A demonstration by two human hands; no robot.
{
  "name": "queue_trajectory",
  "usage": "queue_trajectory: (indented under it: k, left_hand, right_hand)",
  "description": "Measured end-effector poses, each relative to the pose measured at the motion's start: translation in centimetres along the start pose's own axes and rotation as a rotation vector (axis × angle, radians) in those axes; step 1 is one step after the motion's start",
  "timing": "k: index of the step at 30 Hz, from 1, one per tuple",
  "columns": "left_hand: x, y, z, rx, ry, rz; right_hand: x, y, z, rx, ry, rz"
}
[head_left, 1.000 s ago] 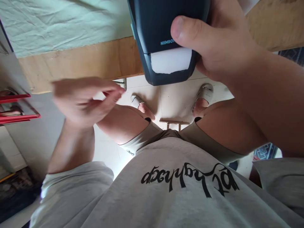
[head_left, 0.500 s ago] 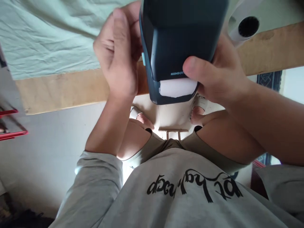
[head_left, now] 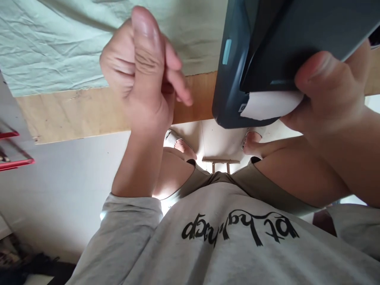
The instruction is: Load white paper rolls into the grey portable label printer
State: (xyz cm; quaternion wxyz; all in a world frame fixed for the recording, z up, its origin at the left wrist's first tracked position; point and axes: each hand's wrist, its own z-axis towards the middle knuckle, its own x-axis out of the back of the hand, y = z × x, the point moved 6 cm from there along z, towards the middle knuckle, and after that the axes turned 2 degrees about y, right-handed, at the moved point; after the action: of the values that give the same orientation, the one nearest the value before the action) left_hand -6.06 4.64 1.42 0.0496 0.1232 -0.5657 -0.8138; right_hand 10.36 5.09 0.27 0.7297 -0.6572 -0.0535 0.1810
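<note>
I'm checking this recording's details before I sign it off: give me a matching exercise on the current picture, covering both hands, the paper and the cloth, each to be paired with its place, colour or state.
Column one:
1. left hand
2. right hand
3. paper
4. cloth

Column two:
A. white, sticking out at one end of the dark printer
B. pale green and wrinkled, spread on the table
C. gripping the printer
D. apart from the printer, nothing visible in its grasp

Right pairs: 1-D, 2-C, 3-A, 4-B.
</note>
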Motion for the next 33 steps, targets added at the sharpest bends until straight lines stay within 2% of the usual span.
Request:
queue_trajectory:
  k: [3,5,6,7,9,12,19,22,26,33]
  left_hand:
    - [-0.7,0.5,0.1,-0.014,-0.3,-0.089]
    - [-0.6,1.2,0.0,-0.108,-0.342,-0.137]
    - [-0.6,1.0,-0.1,-0.057,-0.316,-0.105]
    - [-0.1,0.6,0.0,0.016,-0.202,-0.103]
    - [0.4,0.4,-0.4,0.068,-0.063,-0.15]
    - [-1.1,-1.1,-1.4,0.309,-0.341,-0.127]
    - [-0.7,-2.3,-1.9,0.453,-0.468,-0.031]
    - [-1.0,-1.9,-1.9,0.424,-0.46,0.014]
    - [-1.0,-1.9,-1.9,0.374,-0.381,0.095]
    - [-1.2,-1.1,-1.6,0.368,-0.247,0.168]
  right_hand:
    - [-0.3,-0.8,-0.1,0.082,-0.01,0.022]
    - [-0.5,-1.0,-0.2,0.089,-0.037,0.03]
    - [-0.5,-1.1,-0.3,0.083,-0.037,0.036]
    - [-0.4,-1.1,-0.4,0.079,-0.039,0.044]
    - [-0.3,-1.3,-0.5,0.071,-0.035,0.062]
    - [-0.1,-1.1,-0.6,0.009,-0.037,0.078]
    - [0.3,-0.5,-0.5,-0.063,-0.062,0.061]
    - [0.4,-0.3,-0.5,-0.085,-0.045,0.036]
    - [0.2,-0.4,-0.5,-0.074,-0.068,0.04]
    - [0.3,-0.3,-0.2,-0.087,-0.061,0.009]
